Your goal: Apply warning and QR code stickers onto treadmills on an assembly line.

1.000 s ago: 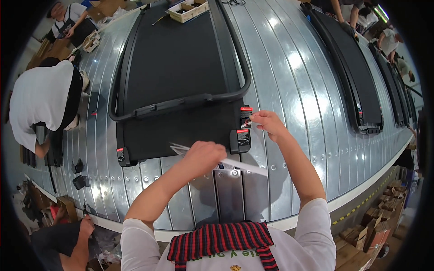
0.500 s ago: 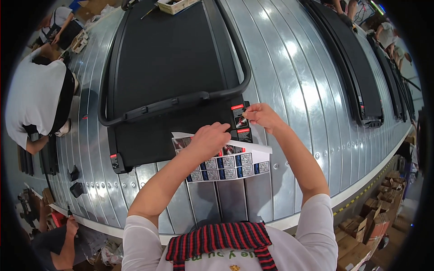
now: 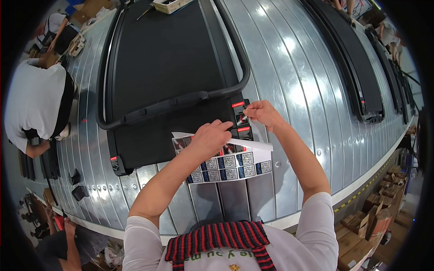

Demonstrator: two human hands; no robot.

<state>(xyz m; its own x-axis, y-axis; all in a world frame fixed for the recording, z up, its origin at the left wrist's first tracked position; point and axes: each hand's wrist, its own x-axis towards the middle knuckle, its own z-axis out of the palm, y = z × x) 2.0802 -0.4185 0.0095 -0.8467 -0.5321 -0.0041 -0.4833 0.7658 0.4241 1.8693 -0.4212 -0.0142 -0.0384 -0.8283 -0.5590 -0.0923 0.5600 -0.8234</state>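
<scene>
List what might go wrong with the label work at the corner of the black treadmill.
The right hand pinches a small red-topped sticker at the black treadmill's corner; it may end up crooked or creased. The left hand rests on the white sheet of square labels, which could slide on the ribbed metal table.

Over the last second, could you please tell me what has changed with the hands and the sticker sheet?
The left hand brought the white sheet of square stickers up and now presses it flat. The right hand stayed pinching at the red-and-white label on the black treadmill.
</scene>
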